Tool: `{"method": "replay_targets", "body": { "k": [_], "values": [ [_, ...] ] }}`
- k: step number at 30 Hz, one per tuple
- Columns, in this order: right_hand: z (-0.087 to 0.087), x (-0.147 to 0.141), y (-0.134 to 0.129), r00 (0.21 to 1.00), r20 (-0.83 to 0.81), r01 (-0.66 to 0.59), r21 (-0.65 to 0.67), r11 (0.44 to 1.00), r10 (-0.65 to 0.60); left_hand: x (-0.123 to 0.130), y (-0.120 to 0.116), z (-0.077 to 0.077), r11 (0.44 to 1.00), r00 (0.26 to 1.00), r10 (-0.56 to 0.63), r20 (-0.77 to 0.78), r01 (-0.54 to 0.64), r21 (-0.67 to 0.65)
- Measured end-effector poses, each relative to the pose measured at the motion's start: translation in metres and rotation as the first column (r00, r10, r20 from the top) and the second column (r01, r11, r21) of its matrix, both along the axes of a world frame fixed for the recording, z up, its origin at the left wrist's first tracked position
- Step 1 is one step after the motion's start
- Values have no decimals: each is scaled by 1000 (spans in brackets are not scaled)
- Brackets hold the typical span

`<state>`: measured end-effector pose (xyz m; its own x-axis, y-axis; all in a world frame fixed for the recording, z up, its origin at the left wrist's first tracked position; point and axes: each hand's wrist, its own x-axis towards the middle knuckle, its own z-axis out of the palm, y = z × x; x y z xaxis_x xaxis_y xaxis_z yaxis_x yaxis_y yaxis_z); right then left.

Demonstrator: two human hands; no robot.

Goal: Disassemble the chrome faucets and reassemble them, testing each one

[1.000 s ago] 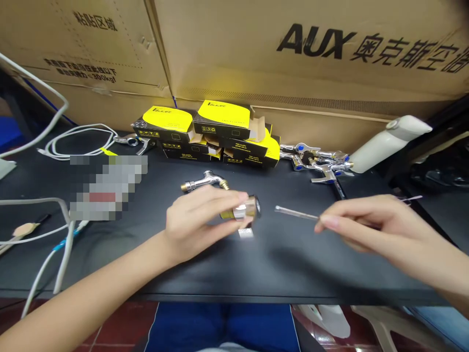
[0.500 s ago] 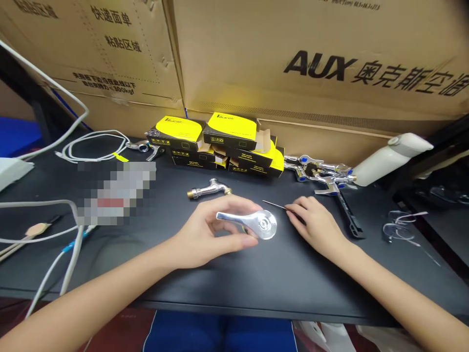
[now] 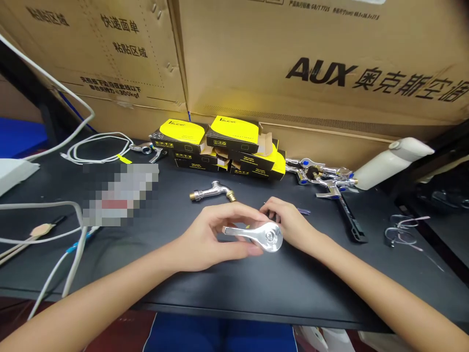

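Observation:
My left hand [image 3: 216, 234] is closed around a chrome faucet lever handle [image 3: 252, 234], thumb below and fingers above. The lever points left, and its round end with a screw faces up at me. A bit of yellow shows under it, mostly covered. Close to the round end, on its right, my right hand [image 3: 289, 220] has curled fingers; what they hold, if anything, is hidden. Behind that hand lies a thin screwdriver, with its purplish handle [image 3: 304, 211] visible on the right. A chrome faucet body [image 3: 214, 190] with brass ends rests on the table farther back.
Black and yellow faucet boxes [image 3: 234, 132] are stacked at the back. Right of them are several chrome faucets [image 3: 331, 181], a black bar [image 3: 351, 220], a white bottle [image 3: 394, 164] and eyeglasses [image 3: 403, 232]. White cables [image 3: 78, 234] run along the left. Large cartons [image 3: 238, 58] form the back wall.
My right hand has moved left toward the lever handle, uncovering the screwdriver's handle. My left hand and the lever have shifted slightly right and down, and the lever has tilted a little.

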<state>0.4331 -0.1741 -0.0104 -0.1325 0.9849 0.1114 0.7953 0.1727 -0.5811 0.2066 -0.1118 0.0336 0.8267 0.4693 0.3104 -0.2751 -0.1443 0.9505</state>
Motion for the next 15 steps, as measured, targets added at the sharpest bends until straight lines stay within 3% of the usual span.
{"method": "replay_targets", "body": {
  "k": [5, 8, 11, 13, 15],
  "values": [
    [15, 0, 0, 971, -224, 40, -176, 984, -79, 0, -1, 2, 1000, 1000, 7, -11, -7, -25],
    [40, -5, -6, 895, -431, 112, -35, 993, -116, 0, -1, 2, 1000, 1000, 4, -21, -5, -23],
    [73, -15, -20, 771, -634, 199, 148, 969, -61, 0, -1, 3, 999, 999, 34, -28, -34, 2],
    [89, -24, -30, 720, -694, 166, 186, 968, 10, 0, -1, 3, 998, 998, 54, -31, -54, 21],
    [97, -31, -39, 720, -691, 106, 206, 973, 68, 1, -1, 3, 997, 997, 70, -34, -68, 36]
  ]
}}
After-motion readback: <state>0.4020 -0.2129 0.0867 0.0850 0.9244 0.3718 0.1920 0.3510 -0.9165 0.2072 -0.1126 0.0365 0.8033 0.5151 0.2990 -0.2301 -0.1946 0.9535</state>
